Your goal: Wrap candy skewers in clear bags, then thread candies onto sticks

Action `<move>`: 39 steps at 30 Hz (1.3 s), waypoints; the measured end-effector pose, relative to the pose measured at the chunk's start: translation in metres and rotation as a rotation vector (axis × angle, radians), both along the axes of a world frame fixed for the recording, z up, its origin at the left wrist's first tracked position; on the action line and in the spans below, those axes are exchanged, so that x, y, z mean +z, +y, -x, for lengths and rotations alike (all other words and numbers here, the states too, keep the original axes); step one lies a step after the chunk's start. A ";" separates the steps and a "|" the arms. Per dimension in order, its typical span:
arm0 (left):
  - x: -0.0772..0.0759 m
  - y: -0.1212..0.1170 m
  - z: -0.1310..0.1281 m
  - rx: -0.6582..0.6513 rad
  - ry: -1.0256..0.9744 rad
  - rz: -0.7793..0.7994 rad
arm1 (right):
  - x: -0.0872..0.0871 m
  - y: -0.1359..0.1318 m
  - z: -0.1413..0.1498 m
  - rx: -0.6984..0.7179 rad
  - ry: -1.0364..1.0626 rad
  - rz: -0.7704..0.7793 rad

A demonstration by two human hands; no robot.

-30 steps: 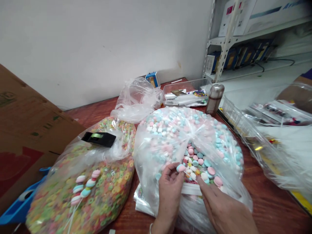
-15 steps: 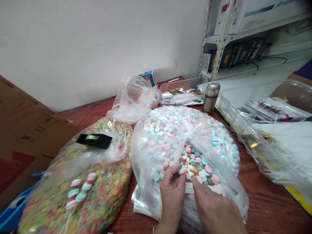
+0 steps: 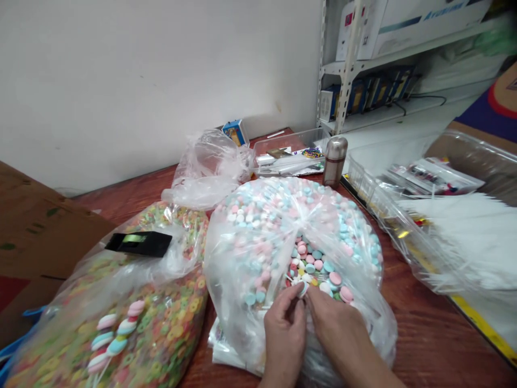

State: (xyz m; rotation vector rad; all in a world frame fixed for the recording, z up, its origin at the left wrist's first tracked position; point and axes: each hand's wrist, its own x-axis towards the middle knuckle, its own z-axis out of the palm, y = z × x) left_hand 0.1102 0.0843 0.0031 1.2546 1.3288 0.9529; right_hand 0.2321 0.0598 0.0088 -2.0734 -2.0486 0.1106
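Note:
My left hand pinches a small pale candy between thumb and fingertips. Against it are the closed fingers of my right hand; what they hold is hidden. Both hands are over the opening of a large clear plastic bag full of pink, blue and white candies. A thin white stick end shows just left of the pinched candy. Two candy skewers, stacked in pink, white, blue, red and yellow on white sticks, lie on a neighbouring bag of colourful ring candies.
A black holder lies on the ring-candy bag. Behind are a crumpled plastic bag, a clear tray and a metal flask. At right stands a clear bin of white sticks; at left, a cardboard box.
My right fingertips have come up to meet the left hand's at the candy, closing the gap between the hands. The whole view has shifted slightly, moving things leftward.

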 end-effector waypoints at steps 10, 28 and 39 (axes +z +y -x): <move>0.006 0.057 -0.001 -0.209 0.667 -0.461 | 0.015 0.015 -0.034 -0.021 -0.015 0.187; 0.000 0.057 -0.002 -0.137 0.692 -0.433 | 0.006 0.014 -0.035 -0.045 0.124 0.240; 0.006 0.051 -0.003 -0.298 0.594 -0.370 | -0.003 0.001 -0.052 -0.083 0.165 0.148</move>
